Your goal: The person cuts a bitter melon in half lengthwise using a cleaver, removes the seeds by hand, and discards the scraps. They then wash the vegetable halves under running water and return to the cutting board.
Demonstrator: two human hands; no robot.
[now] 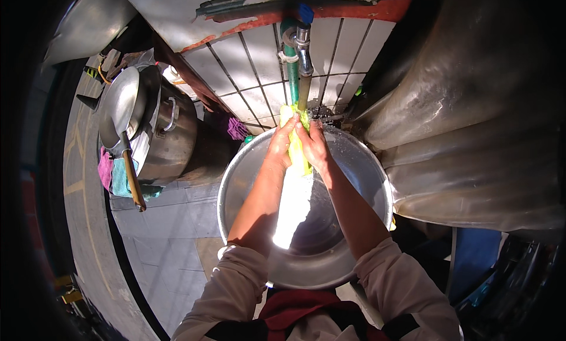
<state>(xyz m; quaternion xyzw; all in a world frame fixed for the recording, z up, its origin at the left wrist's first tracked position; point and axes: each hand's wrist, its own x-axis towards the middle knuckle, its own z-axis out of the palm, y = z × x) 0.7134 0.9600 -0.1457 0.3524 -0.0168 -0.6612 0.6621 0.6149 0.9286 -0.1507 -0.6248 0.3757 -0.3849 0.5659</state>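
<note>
Both my left hand (281, 141) and my right hand (315, 143) grip a bright yellow-green soft item (297, 148), thumbs close together on top. Its edge looks frilled near the tap; strong sun hides whether it is leaf or cloth. Just beyond my fingers, the pipe-like spout (304, 92) of a chrome tap (303, 42) with a blue handle points down at it. Droplets or splashes show to the right of my hands. Under my forearms stands a wide round metal basin (331, 272). A glaring white strip lies below the item; I cannot tell whether it is only sunlight.
On the left, a large steel pot (174, 140) carries a metal wok (121, 104), a wooden-handled ladle (131, 177) and pink and teal cloths (124, 177). A white tiled wall (247, 71) rises behind the basin. A large metal vessel (420, 120) crowds the right side.
</note>
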